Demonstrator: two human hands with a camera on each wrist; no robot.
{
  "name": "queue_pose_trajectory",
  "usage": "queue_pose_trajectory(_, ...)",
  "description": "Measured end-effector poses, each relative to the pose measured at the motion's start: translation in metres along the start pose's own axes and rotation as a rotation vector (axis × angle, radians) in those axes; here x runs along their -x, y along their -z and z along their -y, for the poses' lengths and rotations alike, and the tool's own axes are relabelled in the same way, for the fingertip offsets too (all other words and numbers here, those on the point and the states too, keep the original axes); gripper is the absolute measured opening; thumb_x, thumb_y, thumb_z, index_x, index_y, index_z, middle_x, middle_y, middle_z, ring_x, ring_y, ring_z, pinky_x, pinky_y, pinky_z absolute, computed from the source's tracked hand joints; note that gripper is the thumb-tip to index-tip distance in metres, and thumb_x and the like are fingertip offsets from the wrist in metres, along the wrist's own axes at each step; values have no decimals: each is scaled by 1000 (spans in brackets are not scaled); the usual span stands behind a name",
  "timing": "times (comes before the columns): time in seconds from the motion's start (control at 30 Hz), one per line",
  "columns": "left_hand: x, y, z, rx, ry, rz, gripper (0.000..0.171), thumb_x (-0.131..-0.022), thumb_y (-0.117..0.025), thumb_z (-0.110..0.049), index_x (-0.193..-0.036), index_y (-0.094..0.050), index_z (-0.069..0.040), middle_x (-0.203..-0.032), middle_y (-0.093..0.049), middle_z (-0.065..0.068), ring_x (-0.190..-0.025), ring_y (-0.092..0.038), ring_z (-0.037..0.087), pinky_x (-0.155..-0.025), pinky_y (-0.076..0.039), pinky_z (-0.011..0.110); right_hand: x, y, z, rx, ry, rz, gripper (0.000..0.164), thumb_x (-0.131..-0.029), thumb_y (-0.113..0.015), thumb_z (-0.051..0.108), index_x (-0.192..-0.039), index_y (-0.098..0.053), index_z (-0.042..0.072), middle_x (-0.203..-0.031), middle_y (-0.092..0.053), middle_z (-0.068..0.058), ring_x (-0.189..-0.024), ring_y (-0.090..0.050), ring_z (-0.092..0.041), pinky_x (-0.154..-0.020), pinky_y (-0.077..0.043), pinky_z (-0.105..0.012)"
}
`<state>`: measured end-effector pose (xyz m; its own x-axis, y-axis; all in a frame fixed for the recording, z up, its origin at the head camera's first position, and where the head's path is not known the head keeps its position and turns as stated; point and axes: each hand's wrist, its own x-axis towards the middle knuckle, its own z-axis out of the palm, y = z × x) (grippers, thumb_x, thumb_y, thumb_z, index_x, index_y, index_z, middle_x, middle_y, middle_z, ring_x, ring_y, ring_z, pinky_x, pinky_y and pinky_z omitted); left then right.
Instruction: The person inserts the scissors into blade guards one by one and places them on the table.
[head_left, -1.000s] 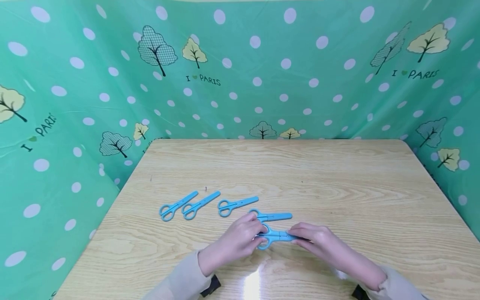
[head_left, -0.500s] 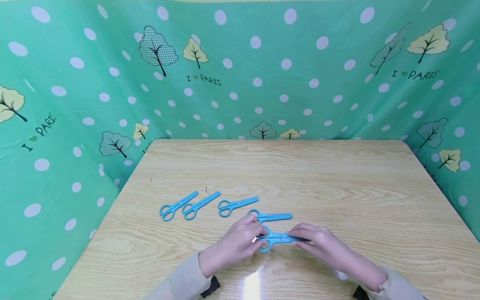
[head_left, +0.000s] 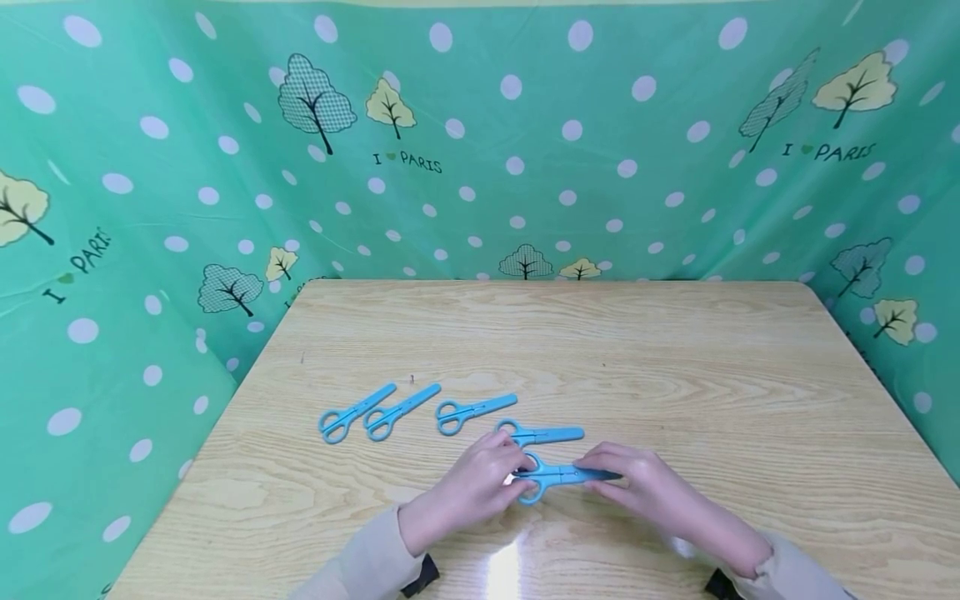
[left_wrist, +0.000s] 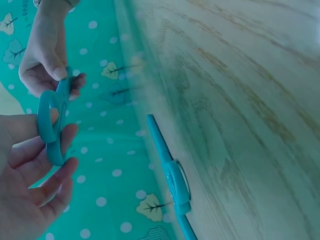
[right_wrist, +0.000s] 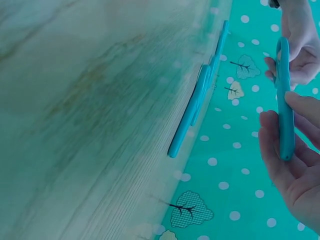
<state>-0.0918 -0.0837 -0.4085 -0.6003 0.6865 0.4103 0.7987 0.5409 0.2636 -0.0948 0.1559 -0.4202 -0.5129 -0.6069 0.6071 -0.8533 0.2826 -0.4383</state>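
Note:
A pair of light blue scissors (head_left: 558,475) is held in the air between both hands, handle loops to the left, blades together. My left hand (head_left: 468,487) grips the loops with thumb and fingers; the left wrist view shows the scissors' handle (left_wrist: 44,122) among its fingers. My right hand (head_left: 645,483) pinches the blade end between thumb and fingers, covering part of it. Seen edge-on in the right wrist view, the blade part of the scissors (right_wrist: 286,120) lies between thumb and fingers.
Just behind the hands, another pair of blue scissors (head_left: 555,434) lies on the wooden table (head_left: 675,358), its loops partly hidden by the left hand. More blue scissors lie leftward: one pair (head_left: 480,407), then two closer together (head_left: 408,405). Green dotted cloth (head_left: 570,167) hangs around the table.
The loop end of the held scissors has shifted very slightly toward the near side. Both hands keep their holds in nearly the same place; the other scissors lie as before.

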Motion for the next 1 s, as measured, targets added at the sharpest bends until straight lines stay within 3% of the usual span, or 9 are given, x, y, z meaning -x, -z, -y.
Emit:
queue_pose_trajectory(0.4,3,-6,3,9,14,35,12,-76,-69,-18,-85,-66,-11,-80,-65,-6,-76,-47,6,-69,-36,12,6,11,0,103,-90,37,28,-68,-72,7,-94,-65,6,-92,-64,0,-81,-61,-15,-78,-42,-9)
queue_pose_trajectory(0.63,5,-10,6,-1,10,63,12,-77,-68,-19,-86,-66,-11,-80,-65,-6,-76,-47,6,-69,-36,12,13,19,-2,137,-141,62,28,-68,-72,8,-95,-65,7,-92,-64,-1,-82,-61,-16,-72,-49,-21)
queue_pose_trajectory(1.0,4,-15,10,-45,33,144,16,-79,-66,-24,-88,-66,-12,-82,-65,-7,-73,-43,4,-65,-32,10,20,29,-1,164,-253,92,26,-70,-72,9,-95,-66,8,-92,-64,1,-82,-61,-17,-69,-51,-27)
